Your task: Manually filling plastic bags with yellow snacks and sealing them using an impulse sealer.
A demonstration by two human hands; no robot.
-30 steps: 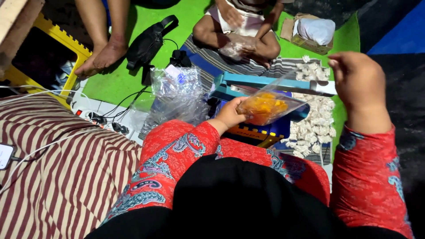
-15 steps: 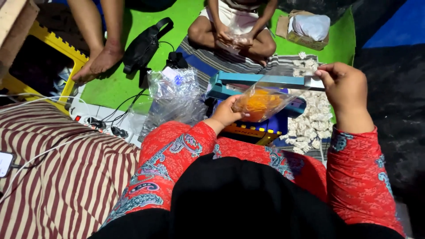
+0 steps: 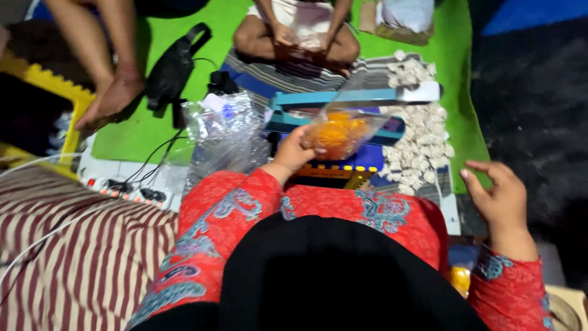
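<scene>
Here, left hand (image 3: 293, 153) fingers pinch the orange snack bag (image 3: 340, 132); right hand (image 3: 499, 199) fingers spread, empty.

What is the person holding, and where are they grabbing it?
The left hand holds a clear plastic bag of orange snacks by its lower left end, at the blue sealing machine. The right hand is open, holding nothing.
</scene>
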